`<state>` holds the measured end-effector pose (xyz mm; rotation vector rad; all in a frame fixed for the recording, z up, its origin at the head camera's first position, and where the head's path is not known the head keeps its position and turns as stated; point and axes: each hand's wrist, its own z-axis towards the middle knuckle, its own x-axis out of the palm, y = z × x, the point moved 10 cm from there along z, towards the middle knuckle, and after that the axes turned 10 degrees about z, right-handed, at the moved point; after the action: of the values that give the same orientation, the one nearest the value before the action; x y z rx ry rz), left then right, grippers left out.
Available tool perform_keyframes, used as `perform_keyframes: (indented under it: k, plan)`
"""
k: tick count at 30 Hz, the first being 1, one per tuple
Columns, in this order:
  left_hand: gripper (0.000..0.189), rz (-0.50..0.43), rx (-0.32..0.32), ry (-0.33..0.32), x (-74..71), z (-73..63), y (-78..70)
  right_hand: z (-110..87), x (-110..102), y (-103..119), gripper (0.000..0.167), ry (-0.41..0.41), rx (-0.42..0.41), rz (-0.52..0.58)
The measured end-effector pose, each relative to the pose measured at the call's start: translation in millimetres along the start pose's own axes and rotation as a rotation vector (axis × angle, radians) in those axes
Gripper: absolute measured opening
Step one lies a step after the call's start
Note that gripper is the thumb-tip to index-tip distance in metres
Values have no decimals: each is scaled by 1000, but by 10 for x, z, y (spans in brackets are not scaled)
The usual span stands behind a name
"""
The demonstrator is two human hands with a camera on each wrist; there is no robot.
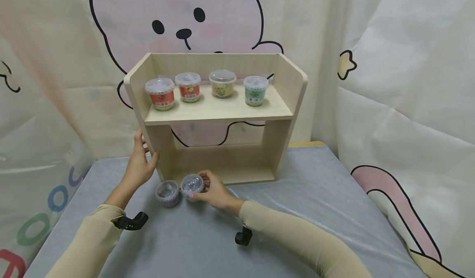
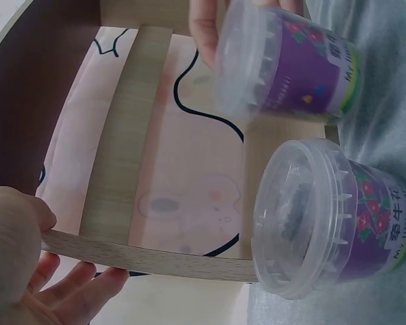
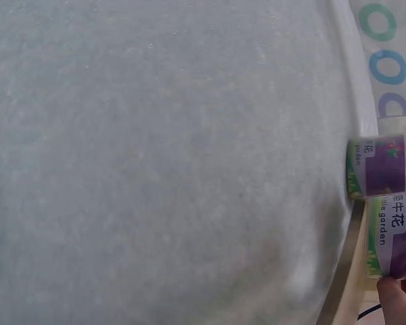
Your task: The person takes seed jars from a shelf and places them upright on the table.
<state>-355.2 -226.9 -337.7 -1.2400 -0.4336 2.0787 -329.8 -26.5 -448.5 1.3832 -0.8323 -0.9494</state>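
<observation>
My right sleeve crosses the lower right. At lower centre, my right hand pinches a purple cup on its left; a second cup sits just left, the shelf just above. My left hand clasps the shelf's side, centre-left.
</observation>
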Motion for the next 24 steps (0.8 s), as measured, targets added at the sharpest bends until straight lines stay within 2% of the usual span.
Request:
perform_keyframes:
  k: [11,24]
  plan:
    - [85,-15,-1,-16,-6,20,11,73,67,-109,63,7,12,-31]
    - [87,6,-20,5,21,4,33,68,119,-202,62,28,4,-36]
